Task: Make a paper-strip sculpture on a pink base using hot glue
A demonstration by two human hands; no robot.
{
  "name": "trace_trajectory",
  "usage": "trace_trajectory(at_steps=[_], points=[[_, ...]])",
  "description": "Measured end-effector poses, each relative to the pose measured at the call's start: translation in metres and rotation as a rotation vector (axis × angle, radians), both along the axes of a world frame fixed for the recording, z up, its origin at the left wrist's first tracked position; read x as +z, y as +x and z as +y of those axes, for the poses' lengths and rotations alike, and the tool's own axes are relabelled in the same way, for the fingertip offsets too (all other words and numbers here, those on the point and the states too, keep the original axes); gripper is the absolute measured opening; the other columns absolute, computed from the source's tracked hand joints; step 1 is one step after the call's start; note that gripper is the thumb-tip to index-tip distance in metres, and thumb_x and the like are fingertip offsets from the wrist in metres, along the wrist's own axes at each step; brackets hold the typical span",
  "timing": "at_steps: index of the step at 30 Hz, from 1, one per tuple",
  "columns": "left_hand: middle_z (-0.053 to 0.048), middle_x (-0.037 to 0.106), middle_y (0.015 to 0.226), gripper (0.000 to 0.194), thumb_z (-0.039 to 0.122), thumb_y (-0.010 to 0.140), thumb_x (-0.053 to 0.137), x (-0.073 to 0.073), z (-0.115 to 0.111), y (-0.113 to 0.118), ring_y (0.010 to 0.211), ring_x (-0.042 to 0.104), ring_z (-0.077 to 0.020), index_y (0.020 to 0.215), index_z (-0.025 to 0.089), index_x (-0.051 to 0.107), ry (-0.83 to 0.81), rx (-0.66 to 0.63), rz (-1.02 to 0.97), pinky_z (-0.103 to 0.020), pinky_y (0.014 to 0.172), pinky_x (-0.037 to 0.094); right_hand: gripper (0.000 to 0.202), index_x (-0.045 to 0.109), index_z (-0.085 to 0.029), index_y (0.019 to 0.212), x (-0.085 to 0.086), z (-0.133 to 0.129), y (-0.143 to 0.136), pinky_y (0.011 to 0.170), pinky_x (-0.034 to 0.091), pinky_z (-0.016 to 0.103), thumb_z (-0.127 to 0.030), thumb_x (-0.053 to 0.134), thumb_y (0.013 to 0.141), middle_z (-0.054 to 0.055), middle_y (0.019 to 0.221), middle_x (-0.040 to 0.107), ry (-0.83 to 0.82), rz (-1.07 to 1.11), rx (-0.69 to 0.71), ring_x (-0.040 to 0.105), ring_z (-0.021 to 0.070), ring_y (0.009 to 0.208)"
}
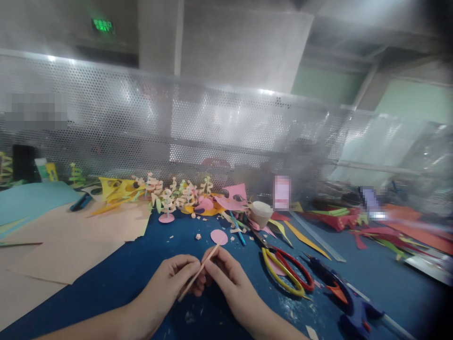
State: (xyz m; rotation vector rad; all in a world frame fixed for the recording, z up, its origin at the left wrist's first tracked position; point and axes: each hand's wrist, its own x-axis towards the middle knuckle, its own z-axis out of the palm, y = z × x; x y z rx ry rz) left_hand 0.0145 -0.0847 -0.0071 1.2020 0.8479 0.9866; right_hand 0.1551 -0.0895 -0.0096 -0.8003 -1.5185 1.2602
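Between my two hands is a thin, pale peach strip (193,284), slanting up to the right; it looks like folded or rolled paper. My left hand (179,274) pinches it with thumb and fingers. Close beside it, my right hand (224,271) is closed on the same strip, its thumb pressed along it. Just past the fingertips a pink paper disc (219,237) lies on the blue table (141,269). Farther back, a small spiral paper piece stands on another pink disc (166,218).
Scissors (286,274) with yellow and red handles and a blue glue gun (350,297) lie to the right. A white cup (261,213), a blue pen (238,228) and paper scraps sit ahead. Large peach sheets (81,241) cover the left. Perforated metal panels (226,113) stand behind.
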Motion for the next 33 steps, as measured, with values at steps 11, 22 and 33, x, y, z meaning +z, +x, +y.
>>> trace_trajectory(at_steps=[11,22,33], points=[[0.007,0.042,0.043,0.030,0.037,0.076,0.047,-0.004,0.002,-0.002,0.038,0.037,-0.0070,0.053,0.019,0.042,0.041,-0.015,0.116,-0.017,0.038,0.028,0.019,0.040,-0.025,0.075,-0.010,0.024,0.015,0.050,0.043,0.027,-0.042,0.047,0.079,-0.003,0.066,0.047,-0.060,0.226,-0.513,0.048,0.0141,0.055],[0.003,0.053,0.058,0.031,0.046,0.068,0.060,-0.007,0.005,0.001,0.054,0.052,-0.0113,0.067,0.018,0.046,0.069,-0.064,-0.033,-0.022,0.051,0.042,0.021,0.049,-0.020,0.078,-0.004,0.009,0.003,0.053,0.041,0.024,-0.040,0.045,0.082,-0.004,0.065,0.049,-0.018,0.057,-0.134,0.046,0.0104,0.054],[0.003,0.054,0.062,0.012,0.029,0.073,0.056,-0.014,0.005,-0.004,0.052,0.047,-0.0097,0.073,0.016,0.055,0.186,-0.129,0.227,-0.020,0.049,0.035,0.023,0.050,-0.019,0.076,-0.003,0.008,0.001,0.054,0.042,0.023,-0.041,0.050,0.080,-0.004,0.058,0.051,-0.045,0.075,-0.070,0.048,0.0105,0.053]])
